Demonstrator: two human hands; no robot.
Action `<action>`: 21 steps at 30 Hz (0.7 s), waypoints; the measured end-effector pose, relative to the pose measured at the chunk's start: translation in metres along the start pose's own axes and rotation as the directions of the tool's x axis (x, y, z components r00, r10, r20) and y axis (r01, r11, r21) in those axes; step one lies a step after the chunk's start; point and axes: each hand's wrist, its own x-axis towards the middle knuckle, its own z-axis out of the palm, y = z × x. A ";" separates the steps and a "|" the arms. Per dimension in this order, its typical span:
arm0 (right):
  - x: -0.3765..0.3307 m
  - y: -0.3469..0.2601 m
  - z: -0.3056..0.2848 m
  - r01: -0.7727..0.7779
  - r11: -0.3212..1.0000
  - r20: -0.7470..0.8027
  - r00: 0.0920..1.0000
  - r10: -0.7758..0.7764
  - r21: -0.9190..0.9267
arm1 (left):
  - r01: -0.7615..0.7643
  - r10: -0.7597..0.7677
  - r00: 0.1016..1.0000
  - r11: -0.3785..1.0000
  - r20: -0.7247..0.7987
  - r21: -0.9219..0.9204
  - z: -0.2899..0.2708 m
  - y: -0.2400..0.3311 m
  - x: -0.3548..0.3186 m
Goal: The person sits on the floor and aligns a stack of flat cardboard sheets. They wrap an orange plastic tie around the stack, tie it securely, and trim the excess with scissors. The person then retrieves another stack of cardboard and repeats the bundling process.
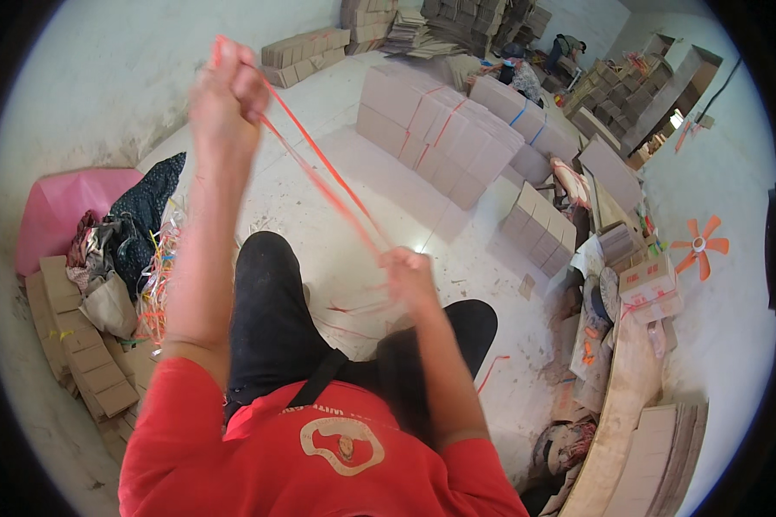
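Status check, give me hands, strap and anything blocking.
Left hand, closed on red strap. Right hand, blurred, closed on it too. Strap spans between them, two strands. Nothing seen crossing it; tied cardboard stack beyond.

Your strap point(321, 154) looks like smooth plastic, kinda shiny, and your tee point(259, 457) and trousers point(269, 289) are plain matt cloth. Those stacks point(444, 142) you've got are matt cardboard. Your floor point(457, 258) is smooth with a glossy glint, the wall point(103, 95) more matt and scuffed. Pink sheet point(56, 211) looks like shiny plastic, the board point(635, 366) like bare wood.
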 end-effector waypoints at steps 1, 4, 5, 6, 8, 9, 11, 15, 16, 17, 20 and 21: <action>0.008 0.008 -0.027 0.049 0.998 -0.087 0.995 -0.052 -0.027 | -0.028 0.029 0.999 0.999 -0.025 0.018 -0.006 0.008 0.017; 0.031 0.001 -0.095 -0.001 0.987 -0.253 0.967 -0.040 -0.160 | -0.162 0.170 0.980 0.983 -0.099 0.082 -0.046 0.046 0.072; 0.036 -0.002 -0.118 -0.010 0.982 -0.307 0.950 -0.049 -0.186 | -0.194 0.208 0.969 0.975 -0.136 0.107 -0.061 0.057 0.089; 0.040 -0.008 -0.133 -0.022 0.967 -0.355 0.932 -0.072 -0.254 | -0.223 0.239 0.959 0.968 -0.151 0.115 -0.076 0.073 0.107; 0.047 -0.004 -0.213 0.204 0.504 -0.162 0.791 -0.590 -0.839 | -0.243 0.259 0.934 0.965 -0.247 0.094 -0.103 0.081 0.128; 0.047 -0.010 -0.236 0.156 0.730 -0.341 0.806 -0.484 -0.665 | -0.249 0.274 0.909 0.961 -0.315 0.116 -0.116 0.083 0.134; 0.039 -0.027 -0.305 0.265 0.495 -0.225 0.651 -0.725 -0.827 | -0.212 0.248 0.868 0.969 -0.430 0.130 -0.143 0.079 0.142; 0.007 -0.069 -0.398 0.226 0.659 -0.450 0.571 -0.686 -0.718 | -0.006 0.065 0.916 0.989 -0.396 0.149 -0.224 0.050 0.155; -0.008 -0.080 -0.406 0.089 0.629 -0.473 0.580 -0.663 -0.772 | 0.039 0.015 0.937 0.989 -0.350 0.146 -0.225 0.031 0.145; -0.026 -0.089 -0.417 0.022 0.586 -0.470 0.573 -0.671 -0.810 | 0.101 -0.058 0.950 0.987 -0.308 0.125 -0.223 -0.001 0.128; -0.058 -0.097 -0.441 -0.165 0.443 -0.447 0.594 -0.668 -0.881 | 0.224 -0.165 0.930 0.963 -0.330 0.150 -0.220 -0.070 0.097; -0.064 -0.092 -0.449 -0.230 0.383 -0.437 0.626 -0.646 -0.895 | 0.283 -0.211 0.907 0.946 -0.364 0.157 -0.229 -0.091 0.089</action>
